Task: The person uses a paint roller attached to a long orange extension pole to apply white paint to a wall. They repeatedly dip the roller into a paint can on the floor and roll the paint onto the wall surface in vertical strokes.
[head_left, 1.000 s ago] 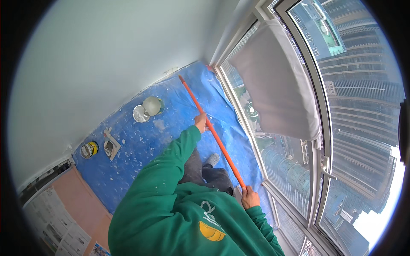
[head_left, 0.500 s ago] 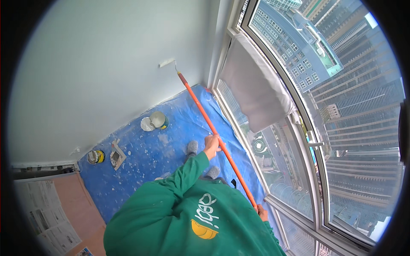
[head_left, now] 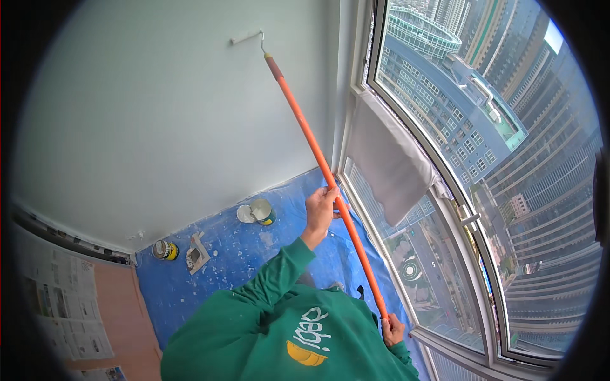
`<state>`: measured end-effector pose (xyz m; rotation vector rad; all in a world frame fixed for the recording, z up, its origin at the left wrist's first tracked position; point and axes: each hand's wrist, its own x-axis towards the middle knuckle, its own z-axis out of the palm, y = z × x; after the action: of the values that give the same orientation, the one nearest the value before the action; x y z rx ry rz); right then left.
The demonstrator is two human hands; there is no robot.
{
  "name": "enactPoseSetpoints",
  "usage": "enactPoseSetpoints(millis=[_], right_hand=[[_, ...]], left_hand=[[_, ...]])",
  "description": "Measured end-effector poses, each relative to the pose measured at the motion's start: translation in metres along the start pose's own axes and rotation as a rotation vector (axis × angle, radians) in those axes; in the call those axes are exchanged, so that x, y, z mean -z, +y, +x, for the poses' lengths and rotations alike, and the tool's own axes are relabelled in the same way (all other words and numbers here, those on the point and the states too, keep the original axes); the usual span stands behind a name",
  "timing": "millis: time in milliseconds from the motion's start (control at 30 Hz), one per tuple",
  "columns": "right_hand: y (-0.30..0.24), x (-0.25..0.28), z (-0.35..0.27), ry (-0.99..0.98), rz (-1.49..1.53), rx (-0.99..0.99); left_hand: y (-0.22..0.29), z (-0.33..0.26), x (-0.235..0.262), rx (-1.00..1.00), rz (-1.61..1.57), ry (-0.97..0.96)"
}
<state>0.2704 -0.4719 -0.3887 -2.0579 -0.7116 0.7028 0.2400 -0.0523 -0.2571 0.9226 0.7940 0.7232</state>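
Observation:
A paint roller [head_left: 246,38] with a whitish cover lies against the pale wall, high in view. Its wire frame runs into a long orange extension pole [head_left: 306,130] with a dark red grip near the top. My left hand [head_left: 320,213] is wrapped round the pole at about mid-length, the arm stretched forward in a green sleeve. Lower down at the right, my right hand [head_left: 393,330] is closed round the pole's bottom end. The pole slants up and to the left from there.
Blue sheeting [head_left: 216,279] spattered with white covers the floor. An opened paint can [head_left: 262,213] and its lid [head_left: 244,214] stand near the wall, with a smaller yellow-and-black can [head_left: 166,250] and a white-smeared tool [head_left: 197,254] further left. Tall windows with a grey cloth [head_left: 391,159] line the right.
The roller has travelled up the wall, and the pole and my left hand have risen with it. My view has tilted upward, so the floor things sit lower.

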Motion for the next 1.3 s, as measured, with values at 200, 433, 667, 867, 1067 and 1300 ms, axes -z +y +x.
enactPoseSetpoints(millis=[200,433,667,867,1067,1300], right_hand=[[-0.014,-0.011,0.012,-0.154,0.356,-0.118],[0.032,-0.032,-0.04,-0.082,0.246,-0.245],[0.04,-0.035,-0.071,-0.051,0.086,-0.314],[0.011,-0.041,-0.064,-0.086,0.044,-0.411],[-0.026,-0.069,-0.02,-0.14,-0.132,-0.398],[-0.042,-0.106,0.055,-0.192,-0.12,-0.492]], left_hand=[[0.029,0.001,0.016,-0.068,0.018,-0.029],[-0.032,-0.006,0.052,0.14,0.033,0.016],[-0.109,0.007,0.091,0.383,0.014,0.078],[-0.157,0.033,0.116,0.557,-0.013,0.145],[-0.217,0.084,0.154,0.658,0.011,0.257],[-0.282,0.159,0.196,0.755,0.166,0.294]])
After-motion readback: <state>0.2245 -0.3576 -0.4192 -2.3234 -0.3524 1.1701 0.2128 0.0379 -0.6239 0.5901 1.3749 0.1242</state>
